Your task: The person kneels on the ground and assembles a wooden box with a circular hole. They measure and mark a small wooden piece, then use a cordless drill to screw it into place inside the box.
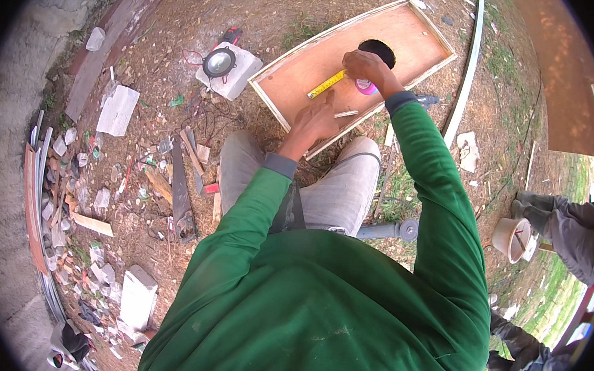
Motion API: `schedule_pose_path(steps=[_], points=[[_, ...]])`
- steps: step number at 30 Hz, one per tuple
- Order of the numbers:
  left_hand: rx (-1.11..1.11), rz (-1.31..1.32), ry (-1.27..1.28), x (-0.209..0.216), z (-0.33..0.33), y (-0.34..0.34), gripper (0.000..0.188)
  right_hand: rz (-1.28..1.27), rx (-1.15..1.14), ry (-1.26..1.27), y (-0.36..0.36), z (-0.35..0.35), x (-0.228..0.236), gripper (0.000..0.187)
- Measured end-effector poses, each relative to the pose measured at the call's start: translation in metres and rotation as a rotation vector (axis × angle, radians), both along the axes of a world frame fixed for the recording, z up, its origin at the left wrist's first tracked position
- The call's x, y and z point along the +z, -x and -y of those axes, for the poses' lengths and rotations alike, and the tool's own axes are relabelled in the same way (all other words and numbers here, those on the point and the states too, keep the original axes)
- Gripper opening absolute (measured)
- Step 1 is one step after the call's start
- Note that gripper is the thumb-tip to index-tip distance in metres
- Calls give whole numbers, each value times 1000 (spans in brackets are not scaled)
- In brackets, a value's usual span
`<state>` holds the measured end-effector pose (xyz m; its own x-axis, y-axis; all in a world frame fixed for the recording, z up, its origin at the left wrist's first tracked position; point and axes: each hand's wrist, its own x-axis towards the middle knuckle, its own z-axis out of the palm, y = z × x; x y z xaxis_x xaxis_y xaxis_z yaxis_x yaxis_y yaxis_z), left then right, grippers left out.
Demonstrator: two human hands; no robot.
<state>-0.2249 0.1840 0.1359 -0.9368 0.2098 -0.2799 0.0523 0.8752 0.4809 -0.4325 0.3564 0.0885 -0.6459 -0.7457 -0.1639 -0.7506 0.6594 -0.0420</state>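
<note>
wooden box (288, 71) holds tape measure (326, 84), right grip (370, 69) closed on it, left grip (313, 123) unclear.

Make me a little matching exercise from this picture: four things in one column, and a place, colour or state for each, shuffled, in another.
Things
1. Tape blade
2. Round speaker
3. Bucket
4. Left hand

Clues
A. On a pale block
B. Index finger stretched out
C. Yellow, over the framed wooden panel
D. Near a pair of boots

Pairs: 1-C, 2-A, 3-D, 4-B.
</note>
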Motion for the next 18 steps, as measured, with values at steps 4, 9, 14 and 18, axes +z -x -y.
schedule_pose_path(steps=[4, 9, 14, 18], points=[[27, 102, -21, 4, -2, -1, 109, -14, 9, 32, 0, -2, -1, 15], [-5, 59, 10, 5, 1, 10, 129, -73, 37, 51, 10, -1, -5, 14], [-5, 28, -4, 3, 0, 9, 127, -78, 32, 71, 11, -2, -7, 14], [5, 69, 6, 5, -1, 7, 125, -79, 38, 40, 9, -1, -2, 12]])
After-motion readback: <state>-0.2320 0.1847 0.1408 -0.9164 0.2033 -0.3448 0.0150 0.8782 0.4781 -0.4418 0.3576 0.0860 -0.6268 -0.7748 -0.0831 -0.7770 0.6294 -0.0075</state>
